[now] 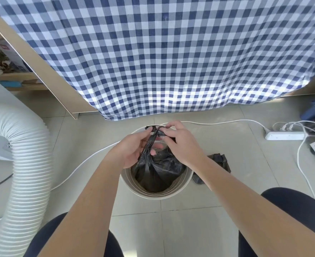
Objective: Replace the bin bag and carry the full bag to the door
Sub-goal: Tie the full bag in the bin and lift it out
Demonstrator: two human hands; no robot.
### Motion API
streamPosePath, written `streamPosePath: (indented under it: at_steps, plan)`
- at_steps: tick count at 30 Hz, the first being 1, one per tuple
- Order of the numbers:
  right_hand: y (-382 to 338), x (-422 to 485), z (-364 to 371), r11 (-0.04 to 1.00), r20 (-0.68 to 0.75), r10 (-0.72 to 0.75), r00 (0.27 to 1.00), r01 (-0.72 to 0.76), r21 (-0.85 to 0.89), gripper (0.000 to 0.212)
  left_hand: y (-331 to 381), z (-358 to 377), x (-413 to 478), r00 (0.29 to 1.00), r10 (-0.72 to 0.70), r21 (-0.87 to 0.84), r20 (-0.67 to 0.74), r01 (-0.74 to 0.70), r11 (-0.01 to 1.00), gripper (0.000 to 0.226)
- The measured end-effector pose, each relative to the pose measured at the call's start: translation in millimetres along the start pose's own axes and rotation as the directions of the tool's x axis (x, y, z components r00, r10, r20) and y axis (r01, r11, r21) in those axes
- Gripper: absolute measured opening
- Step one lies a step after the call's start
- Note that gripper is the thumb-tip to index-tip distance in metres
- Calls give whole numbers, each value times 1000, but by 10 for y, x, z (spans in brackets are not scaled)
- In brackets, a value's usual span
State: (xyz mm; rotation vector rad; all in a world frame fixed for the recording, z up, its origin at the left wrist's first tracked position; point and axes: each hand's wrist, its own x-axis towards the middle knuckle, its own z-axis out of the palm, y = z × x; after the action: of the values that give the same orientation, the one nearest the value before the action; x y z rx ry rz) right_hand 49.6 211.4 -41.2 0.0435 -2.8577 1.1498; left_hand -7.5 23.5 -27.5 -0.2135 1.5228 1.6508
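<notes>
Both hands, left [132, 149] and right [180, 141], fingers clamped on bag [158, 171] neck over bin [187, 178]; thin, soft, slippery film, probably light; grip below knot.

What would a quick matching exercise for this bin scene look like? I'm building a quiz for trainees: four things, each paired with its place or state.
Things:
1. full black bag
2. folded spare bag
3. power strip
4. ribbed white hose

Places or states:
A. far right on the floor, cables plugged in
B. inside the white bin, its top gathered by the left hand and right hand
C. along the left edge
D. flat on the tiles, right of the bin

Pairs: 1-B, 2-D, 3-A, 4-C
</notes>
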Motion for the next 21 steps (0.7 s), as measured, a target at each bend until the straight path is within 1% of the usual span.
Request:
streamPosePath:
  at_steps: [1,2,3,6,9,11,13,15,17,18,19,21]
  plan:
    - [-12,-2,-5,999,2,-3,1000,3,43,34,-2,-3,6,1000,-6,-43,28,7,999,42]
    - [-29,-6,-9,995,5,0,1000,0,95,33,-1,12,0,1000,10,-84,22,-8,996,39]
    - [-49,-10,-10,988,11,6,1000,-8,151,31,-5,28,1,999,35,-118,-23,-37,992,36]
    - [-73,4,-65,958,51,76,996,-87,275,24,-28,67,32,970,67,-224,-232,-120,967,28]
    - [30,53,-230,880,155,219,963,-264,395,21,-62,-51,86,913,2,-377,-408,-170,911,26]
    - [107,67,-366,810,260,333,906,-417,413,21,-61,-158,94,907,-56,-545,-417,-200,814,29]
    - [197,64,-485,718,322,439,839,-543,435,21,-51,-236,68,914,-94,-698,-395,-232,678,29]
    - [292,52,-605,636,344,508,790,-613,469,20,-33,-335,41,898,-126,-779,-421,-287,558,32]
    - [403,42,-722,572,334,574,748,-658,490,19,-35,-519,28,878,-154,-818,-453,-341,463,39]
    - [458,34,-767,544,327,604,727,-675,498,18,-46,-621,29,869,-163,-826,-467,-363,431,37]
    - [513,29,-795,521,324,627,709,-690,502,18,-63,-709,37,861,-172,-825,-480,-375,423,35]
    - [573,11,-819,495,325,651,686,-708,504,18,-92,-797,49,848,-174,-810,-501,-388,439,33]
